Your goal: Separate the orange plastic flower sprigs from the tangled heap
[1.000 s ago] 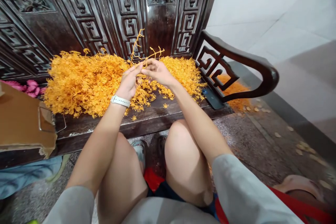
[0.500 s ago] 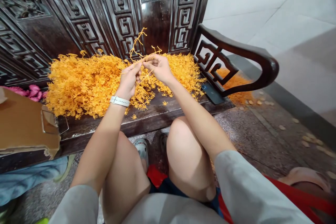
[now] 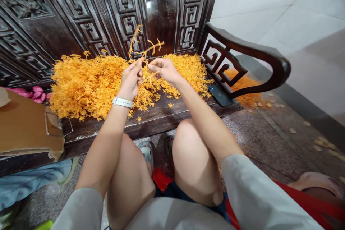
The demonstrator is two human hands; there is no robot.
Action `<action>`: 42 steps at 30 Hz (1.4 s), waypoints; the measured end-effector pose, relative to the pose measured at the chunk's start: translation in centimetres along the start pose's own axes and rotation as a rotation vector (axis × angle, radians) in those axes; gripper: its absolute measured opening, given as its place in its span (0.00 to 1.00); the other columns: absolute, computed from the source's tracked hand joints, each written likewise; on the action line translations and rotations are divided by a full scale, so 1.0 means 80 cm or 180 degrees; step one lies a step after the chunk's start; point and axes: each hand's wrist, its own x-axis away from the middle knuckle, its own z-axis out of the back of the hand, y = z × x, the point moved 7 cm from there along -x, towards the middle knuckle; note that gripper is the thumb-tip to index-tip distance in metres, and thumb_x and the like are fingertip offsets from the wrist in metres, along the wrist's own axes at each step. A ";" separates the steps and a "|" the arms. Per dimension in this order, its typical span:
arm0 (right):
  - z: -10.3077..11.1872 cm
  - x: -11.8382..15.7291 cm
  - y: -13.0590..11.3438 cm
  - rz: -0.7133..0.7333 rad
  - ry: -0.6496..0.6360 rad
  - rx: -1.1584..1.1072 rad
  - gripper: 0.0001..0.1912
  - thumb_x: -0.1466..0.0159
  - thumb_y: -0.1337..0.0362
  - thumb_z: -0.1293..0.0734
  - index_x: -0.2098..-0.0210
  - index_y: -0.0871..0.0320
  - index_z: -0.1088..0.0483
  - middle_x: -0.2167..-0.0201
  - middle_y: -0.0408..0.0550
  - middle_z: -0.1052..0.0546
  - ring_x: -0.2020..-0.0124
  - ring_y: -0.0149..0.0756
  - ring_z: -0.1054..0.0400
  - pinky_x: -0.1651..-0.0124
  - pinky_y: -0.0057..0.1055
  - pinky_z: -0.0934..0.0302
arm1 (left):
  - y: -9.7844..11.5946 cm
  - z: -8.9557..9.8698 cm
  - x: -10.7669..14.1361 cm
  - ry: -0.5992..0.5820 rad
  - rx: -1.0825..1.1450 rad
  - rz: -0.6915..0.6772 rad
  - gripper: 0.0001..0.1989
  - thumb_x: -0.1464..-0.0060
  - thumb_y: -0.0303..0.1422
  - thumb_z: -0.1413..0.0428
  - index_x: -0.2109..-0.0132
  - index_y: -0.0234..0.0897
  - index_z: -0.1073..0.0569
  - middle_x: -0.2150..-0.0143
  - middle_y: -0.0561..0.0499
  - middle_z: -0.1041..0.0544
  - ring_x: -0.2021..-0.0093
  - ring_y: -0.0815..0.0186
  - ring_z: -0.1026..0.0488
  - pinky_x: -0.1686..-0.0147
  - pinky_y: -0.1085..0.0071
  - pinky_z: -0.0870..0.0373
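Dark carved wooden bench [image 3: 161,115] against an ornate fretwork back panel [image 3: 121,10]; curved armrest [image 3: 250,52] at right. Seat heaped with orange plastic sprigs [image 3: 86,82]. Dark phone [image 3: 219,95] at seat's right end, beside the armrest. Cardboard box [image 3: 24,125] at left, pink flowers [image 3: 33,92] behind it. Speckled stone floor [image 3: 258,140], scattered with orange bits; pale tiled wall [image 3: 269,3]. Left hand [image 3: 130,81] and right hand [image 3: 164,70] raised above the pile, fingers of both pinched shut on 1 orange branched stem [image 3: 142,48] pointing upward between them.
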 end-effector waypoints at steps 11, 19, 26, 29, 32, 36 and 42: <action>0.043 0.063 -0.109 0.1472 -0.2316 -0.2535 0.29 0.45 0.30 0.26 0.68 0.49 0.23 0.81 0.36 0.38 0.83 0.23 0.50 0.80 0.24 0.51 | 0.025 0.085 -0.016 0.1320 0.1281 0.0276 0.14 0.24 0.42 0.50 0.57 0.42 0.26 0.83 0.61 0.43 0.86 0.75 0.47 0.85 0.75 0.48; -0.030 0.020 -0.041 0.0357 -0.0712 0.0331 0.28 0.34 0.37 0.29 0.64 0.59 0.29 0.70 0.43 0.30 0.69 0.28 0.40 0.69 0.26 0.45 | 0.015 0.062 -0.018 0.1263 0.1568 -0.0024 0.17 0.23 0.41 0.53 0.62 0.40 0.31 0.82 0.60 0.42 0.84 0.74 0.46 0.81 0.75 0.47; -0.089 0.016 -0.018 0.0743 -0.1122 0.0811 0.29 0.32 0.37 0.31 0.70 0.57 0.37 0.77 0.38 0.39 0.74 0.28 0.48 0.71 0.28 0.51 | 0.029 0.055 -0.008 0.1229 0.1492 -0.0236 0.19 0.25 0.46 0.51 0.63 0.40 0.31 0.79 0.59 0.38 0.81 0.74 0.41 0.78 0.77 0.42; -0.075 0.009 -0.030 0.0837 -0.0648 0.0669 0.29 0.31 0.37 0.32 0.70 0.55 0.39 0.76 0.38 0.41 0.72 0.30 0.47 0.70 0.28 0.49 | 0.033 0.045 -0.006 0.0830 0.1017 -0.0238 0.20 0.34 0.55 0.42 0.57 0.42 0.26 0.75 0.56 0.30 0.77 0.72 0.34 0.76 0.75 0.38; -0.053 0.004 -0.038 0.0691 -0.0069 0.0486 0.28 0.31 0.36 0.33 0.67 0.53 0.40 0.73 0.40 0.40 0.70 0.32 0.45 0.67 0.29 0.44 | 0.032 0.027 0.000 0.0296 0.0399 -0.0094 0.21 0.41 0.54 0.35 0.57 0.41 0.23 0.71 0.52 0.25 0.74 0.70 0.29 0.75 0.76 0.37; -0.035 0.004 -0.037 0.0565 0.0364 0.0480 0.29 0.30 0.34 0.36 0.65 0.54 0.39 0.71 0.42 0.39 0.68 0.33 0.42 0.64 0.30 0.40 | 0.026 0.002 0.010 -0.0198 -0.0146 -0.0078 0.11 0.44 0.37 0.29 0.63 0.39 0.23 0.68 0.51 0.22 0.72 0.71 0.26 0.73 0.77 0.34; -0.027 0.009 -0.032 0.0451 0.0360 0.0539 0.36 0.36 0.26 0.39 0.60 0.54 0.34 0.66 0.45 0.37 0.63 0.35 0.37 0.64 0.29 0.38 | 0.011 -0.016 0.013 -0.0267 -0.0457 -0.0160 0.10 0.45 0.30 0.29 0.66 0.39 0.24 0.70 0.53 0.23 0.75 0.71 0.26 0.73 0.75 0.32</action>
